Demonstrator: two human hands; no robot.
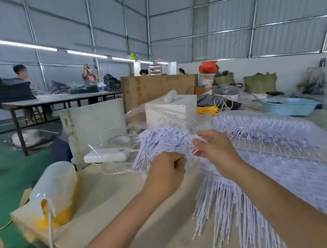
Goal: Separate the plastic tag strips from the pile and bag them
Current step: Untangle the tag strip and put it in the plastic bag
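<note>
A big pile of white plastic tag strips point(275, 176) covers the right side of the table, its ends fanning over the near edge. A bunch of the strips point(160, 142) sticks out to the left, partly inside a clear plastic bag point(137, 116). My left hand point(166, 173) is curled in a fist and grips the bag's edge beside that bunch. To its right, my right hand point(214, 151) pinches strips at the root of the bunch, fingers slightly spread.
A yellow iron under a translucent cover point(55, 195) sits at the table's left end, its cord hanging down. A white power pack point(107, 155), a white box point(169, 111) and a blue basket point(290, 106) stand behind. People work at a far table point(55, 99).
</note>
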